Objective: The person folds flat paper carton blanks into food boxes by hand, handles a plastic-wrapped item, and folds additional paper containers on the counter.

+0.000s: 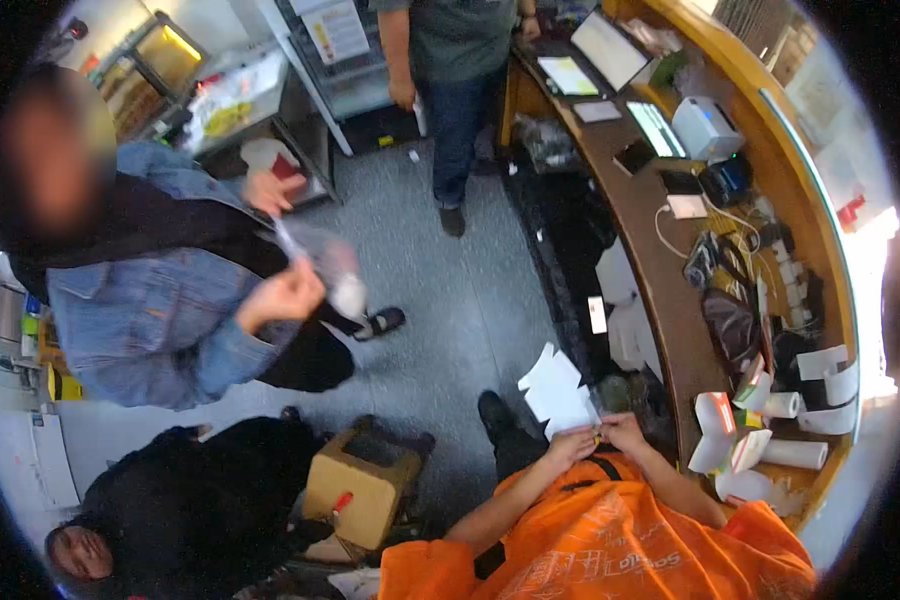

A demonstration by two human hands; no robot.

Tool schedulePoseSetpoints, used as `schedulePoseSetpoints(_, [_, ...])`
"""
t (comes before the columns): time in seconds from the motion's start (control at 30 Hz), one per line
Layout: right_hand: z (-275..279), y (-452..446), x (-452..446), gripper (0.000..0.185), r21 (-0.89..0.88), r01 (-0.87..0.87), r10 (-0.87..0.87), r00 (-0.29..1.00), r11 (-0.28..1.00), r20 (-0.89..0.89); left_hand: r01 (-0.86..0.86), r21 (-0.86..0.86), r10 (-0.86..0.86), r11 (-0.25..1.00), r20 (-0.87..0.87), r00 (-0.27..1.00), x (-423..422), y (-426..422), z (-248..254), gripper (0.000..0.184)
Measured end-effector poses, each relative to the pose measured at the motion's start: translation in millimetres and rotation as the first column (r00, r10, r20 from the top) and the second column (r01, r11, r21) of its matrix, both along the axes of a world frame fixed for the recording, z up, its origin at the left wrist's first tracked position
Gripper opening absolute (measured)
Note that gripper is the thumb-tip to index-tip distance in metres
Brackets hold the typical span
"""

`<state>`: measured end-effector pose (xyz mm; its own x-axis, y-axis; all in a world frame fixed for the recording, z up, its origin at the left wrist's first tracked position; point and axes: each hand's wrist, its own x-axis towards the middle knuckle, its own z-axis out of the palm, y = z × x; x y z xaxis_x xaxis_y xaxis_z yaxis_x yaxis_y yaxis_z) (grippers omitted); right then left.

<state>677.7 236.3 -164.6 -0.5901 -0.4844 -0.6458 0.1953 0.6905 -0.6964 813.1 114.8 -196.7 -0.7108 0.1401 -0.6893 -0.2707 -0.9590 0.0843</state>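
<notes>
A white unfolded sheet with notched edges, like a flat carton blank (558, 388), extends forward from my hands above the floor. My left hand (572, 446) is closed on the near edge of this sheet. Close beside it, my right hand (623, 432) has its fingers curled near the sheet's near right corner; what lies between those fingers is too small to make out. A small yellow bit shows between the two hands. Both hands are in front of the orange shirt.
A curved brown counter (630, 230) at right holds a white printer (705, 128), papers, cables and cartons. A person in a denim jacket (130, 310) holds a clear bag at left. Another person stands ahead; one in black is low beside a tan stool (355, 490).
</notes>
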Motion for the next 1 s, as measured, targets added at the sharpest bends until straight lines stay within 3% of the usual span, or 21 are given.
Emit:
schedulePoseSetpoints(0.03, [2.7,-9.4,-4.8,0.019,-0.028,0.015,-0.015,1.0,0.999,-0.016,-0.034,0.026,0.034,0.999,-0.034,0.999,4.2,-13.1,23.1,0.029])
schedulePoseSetpoints(0.1, [15.2,-22.5,2.2,0.02,0.052,-0.032,0.03,0.998,0.998,0.049,-0.008,0.012,0.009,1.0,-0.149,0.989,14.7,-12.6,-25.3,0.031])
schedulePoseSetpoints(0.13, [31.5,-32.3,6.6,0.023,0.02,0.123,-0.125,0.975,0.992,0.184,0.0,0.024,0.006,1.0,-0.25,0.968,11.1,-11.8,-41.9,0.033])
schedulePoseSetpoints(0.2, [44.6,-38.1,1.2,0.037,-0.004,0.062,-0.058,0.956,0.998,0.288,0.032,-0.065,-0.036,0.997,-0.061,0.997,11.7,-35.2,20.8,0.038])
schedulePoseSetpoints(0.27, [42.8,-34.7,2.2,0.029,-0.059,0.036,-0.017,0.957,0.998,0.291,0.088,-0.149,-0.091,0.985,-0.014,0.996,11.1,-39.7,28.2,0.042])
schedulePoseSetpoints(0.37, [43.6,-34.5,13.8,0.024,-0.039,0.219,-0.202,0.945,0.975,0.259,0.163,-0.186,-0.181,0.969,-0.086,0.98,12.8,-48.1,34.9,0.04])
schedulePoseSetpoints(0.47, [43.3,-26.1,18.5,0.024,-0.049,0.248,-0.227,0.938,0.968,0.262,0.249,-0.191,-0.256,0.949,-0.014,0.967,4.2,-49.9,32.1,0.036])
schedulePoseSetpoints(0.53, [40.0,-20.8,24.8,0.024,-0.088,0.251,-0.229,0.952,0.964,0.205,0.265,-0.116,-0.261,0.957,0.051,0.964,7.3,-50.8,31.1,0.035])
schedulePoseSetpoints(0.6, [49.7,-12.6,26.6,0.022,0.026,0.118,-0.115,0.988,0.993,-0.101,0.291,-0.153,-0.291,0.944,0.023,0.956,3.6,-41.8,10.5,0.036])
schedulePoseSetpoints(0.67, [57.4,-2.8,28.7,0.02,0.025,0.096,-0.09,0.979,0.995,-0.183,0.328,-0.188,-0.334,0.926,-0.001,0.943,6.4,-39.7,1.9,0.036])
schedulePoseSetpoints(0.73, [57.3,9.2,34.2,0.034,0.059,0.208,-0.21,0.977,0.976,0.03,0.346,-0.236,-0.369,0.908,-0.063,0.927,6.3,-33.4,27.0,0.039])
schedulePoseSetpoints(0.77, [81.5,7.6,37.4,0.031,0.111,0.239,-0.246,0.968,0.965,0.055,0.393,-0.313,-0.402,0.865,0.037,0.915,3.3,-33.2,64.3,0.04])
schedulePoseSetpoints(0.8, [78.6,11.4,39.0,0.031,0.111,0.262,-0.269,0.962,0.959,0.054,0.413,-0.312,-0.424,0.856,0.036,0.905,-2.5,-31.3,72.3,0.04])
schedulePoseSetpoints(0.87, [72.7,18.2,44.7,0.023,-0.055,0.501,-0.461,0.83,0.864,0.315,0.38,-0.301,-0.397,0.875,0.006,0.918,-4.4,-24.7,78.2,0.04])
schedulePoseSetpoints(0.9, [71.3,23.5,47.9,0.023,-0.05,0.51,-0.47,0.824,0.859,0.317,0.405,-0.321,-0.44,0.856,-0.04,0.897,-6.7,-24.3,79.1,0.039])
schedulePoseSetpoints(0.93, [69.8,27.2,49.4,0.02,-0.159,0.331,-0.334,0.942,0.93,0.01,0.412,-0.319,-0.446,0.854,-0.039,0.894,-8.8,-22.3,80.4,0.039])
schedulePoseSetpoints(0.97, [74.3,28.1,49.0,0.017,-0.2,0.117,-0.177,0.934,0.973,-0.312,0.387,-0.285,-0.41,0.877,-0.023,0.912,-11.1,-20.4,80.1,0.038])
schedulePoseSetpoints(1.0, [78.4,28.5,49.8,0.015,-0.168,-0.101,-0.021,0.799,0.981,-0.601,0.362,-0.252,-0.374,0.898,-0.003,0.927,-12.0,-19.2,79.9,0.037])
